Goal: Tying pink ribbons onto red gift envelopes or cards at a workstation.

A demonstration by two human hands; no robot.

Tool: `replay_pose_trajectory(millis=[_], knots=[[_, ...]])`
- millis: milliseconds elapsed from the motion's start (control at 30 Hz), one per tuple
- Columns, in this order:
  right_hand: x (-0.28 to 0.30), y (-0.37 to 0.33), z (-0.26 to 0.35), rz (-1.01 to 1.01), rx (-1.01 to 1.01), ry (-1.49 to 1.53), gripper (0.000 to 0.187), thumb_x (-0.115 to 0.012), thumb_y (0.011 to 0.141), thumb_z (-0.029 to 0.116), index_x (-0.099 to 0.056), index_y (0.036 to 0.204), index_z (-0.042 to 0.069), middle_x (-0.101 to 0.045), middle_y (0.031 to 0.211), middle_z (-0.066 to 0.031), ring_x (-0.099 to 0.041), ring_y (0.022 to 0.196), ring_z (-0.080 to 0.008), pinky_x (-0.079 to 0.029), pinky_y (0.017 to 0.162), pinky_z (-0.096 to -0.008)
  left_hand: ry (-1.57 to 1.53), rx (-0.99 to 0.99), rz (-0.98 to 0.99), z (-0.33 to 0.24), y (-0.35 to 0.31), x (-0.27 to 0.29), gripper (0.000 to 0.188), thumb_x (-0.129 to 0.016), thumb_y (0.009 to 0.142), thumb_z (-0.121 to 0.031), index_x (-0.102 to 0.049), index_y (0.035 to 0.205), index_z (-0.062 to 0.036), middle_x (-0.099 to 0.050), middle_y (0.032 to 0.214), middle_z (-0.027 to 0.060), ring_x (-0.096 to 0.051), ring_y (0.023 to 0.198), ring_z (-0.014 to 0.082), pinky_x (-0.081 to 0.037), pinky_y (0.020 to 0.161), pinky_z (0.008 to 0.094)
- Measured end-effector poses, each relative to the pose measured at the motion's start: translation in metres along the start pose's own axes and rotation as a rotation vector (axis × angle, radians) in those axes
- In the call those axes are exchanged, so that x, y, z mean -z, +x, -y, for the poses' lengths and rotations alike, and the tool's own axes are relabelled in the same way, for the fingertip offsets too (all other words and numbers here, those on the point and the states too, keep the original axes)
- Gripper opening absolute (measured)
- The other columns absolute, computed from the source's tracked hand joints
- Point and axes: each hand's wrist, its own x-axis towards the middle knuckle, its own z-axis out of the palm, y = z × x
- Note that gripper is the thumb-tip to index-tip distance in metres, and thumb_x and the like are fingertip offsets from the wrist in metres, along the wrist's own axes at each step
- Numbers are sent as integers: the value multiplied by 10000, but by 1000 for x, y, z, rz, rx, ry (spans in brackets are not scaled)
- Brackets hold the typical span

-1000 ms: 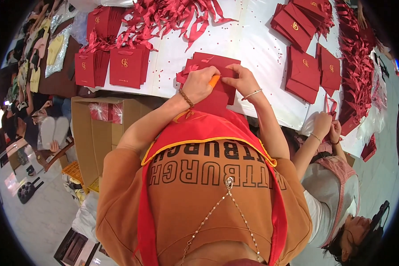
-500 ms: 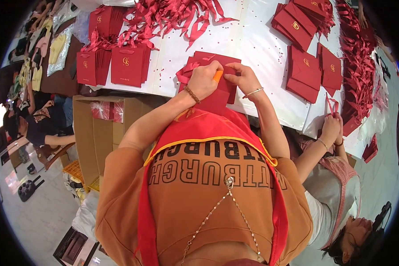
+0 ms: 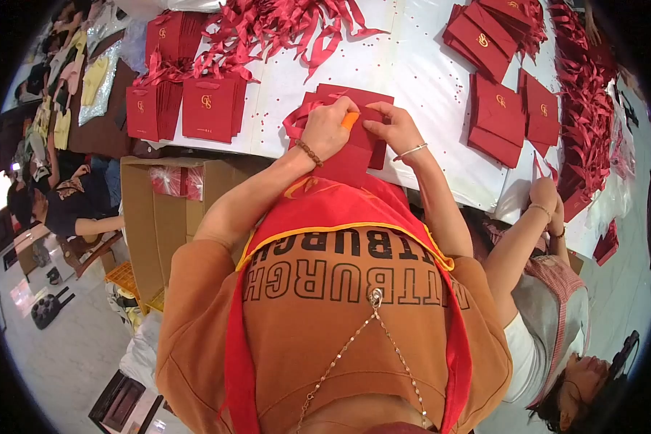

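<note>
A small dark red paper bag (image 3: 351,160) lies at the table's front edge, over more flat red bags (image 3: 377,97). My left hand (image 3: 327,132) is closed on its left side, with a bright orange piece (image 3: 350,120) at the thumb; whether that is a finger cover or a tool is unclear. Thumb and forefinger of my right hand (image 3: 396,129) pinch the bag's right side near the top, their tips partly hidden. A loop of red ribbon (image 3: 296,121) sticks out left of my left hand.
Stacks of red bags stand at the left (image 3: 213,107) and right (image 3: 495,119). A heap of red ribbons (image 3: 289,25) lies at the back. An open cardboard box (image 3: 141,224) is below the table's left edge. Close on my right, a co-worker's hands (image 3: 545,197) handle a ribbon.
My left hand has shifted slightly left, and the orange piece moved with it. My right hand barely moved. The co-worker's hands turned a little at the ribbon.
</note>
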Motion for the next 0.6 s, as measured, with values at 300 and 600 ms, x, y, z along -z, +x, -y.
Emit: replay_pose_trajectory(millis=[300,600], knots=[[0,1,-1,48,-67,18,340,-617,758,86,-560,1086,15,-611,788,-76,-561,689,-124,-447,631,-251,4,-11,42,8,5,-2,105,-548,791,-67,-556,884,-20,-605,704,151,-600,645,295,-448,558,358],[-1,-3,8,39,-36,-1,305,-614,779,53,-545,1074,16,-569,797,-7,-527,679,-73,-439,598,-219,90,15,82,-1,9,-1,182,-552,773,-54,-528,952,-34,-565,630,140,-570,598,292,-405,519,394]])
